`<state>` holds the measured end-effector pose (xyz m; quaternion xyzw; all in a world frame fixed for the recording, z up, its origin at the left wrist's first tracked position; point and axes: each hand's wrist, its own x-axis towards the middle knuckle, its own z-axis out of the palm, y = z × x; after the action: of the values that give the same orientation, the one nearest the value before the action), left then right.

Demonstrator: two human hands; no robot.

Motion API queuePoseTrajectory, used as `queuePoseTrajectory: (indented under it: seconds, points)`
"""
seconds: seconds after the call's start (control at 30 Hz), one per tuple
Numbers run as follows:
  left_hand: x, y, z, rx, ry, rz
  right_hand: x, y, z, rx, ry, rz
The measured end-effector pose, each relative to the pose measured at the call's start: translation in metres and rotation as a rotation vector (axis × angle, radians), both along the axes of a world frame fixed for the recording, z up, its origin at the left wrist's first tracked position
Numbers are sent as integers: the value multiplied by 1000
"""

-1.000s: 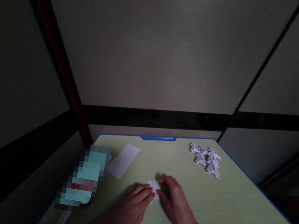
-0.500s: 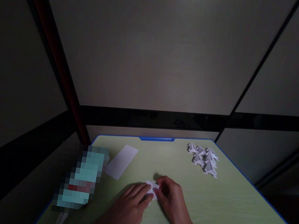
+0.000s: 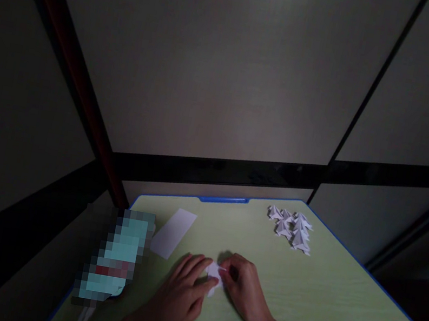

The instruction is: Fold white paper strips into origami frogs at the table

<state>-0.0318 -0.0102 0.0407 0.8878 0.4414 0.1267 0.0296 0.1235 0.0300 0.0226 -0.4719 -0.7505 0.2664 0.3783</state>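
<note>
A: Item under examination?
B: Small folded paper piece, white, matte, angular in outline. Located on the near part of the table, between the hands and partly covered by them.
A: Condition of hands?
B: Left hand: laid out flat, fingers extended at the paper's left side, thumb across it, pressing. Right hand: fingers curled, thumb and forefinger pinching the right edge.
A: Surroundings?
B: Beyond the left hand, one flat oblong sheet, smooth and white. Far right, a cluster of pointed paper figures, sharply creased, close together. At left, a pale green object, pixelated; its nature cannot be told.
A: Table and backing?
B: Tabletop light green, faintly grained, blue-edged. Behind it, greyish panels crossed by a glossy black band.
</note>
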Motion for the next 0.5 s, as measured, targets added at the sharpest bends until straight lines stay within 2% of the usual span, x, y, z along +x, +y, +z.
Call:
queuePoseTrajectory:
  seconds: [0.3,0.5]
  points:
    - [-3,-2,-6,59,21,-9,0,-1,2,62,-12,45]
    - [-1,-2,0,57,55,-18,-1,-2,3,79,-89,45]
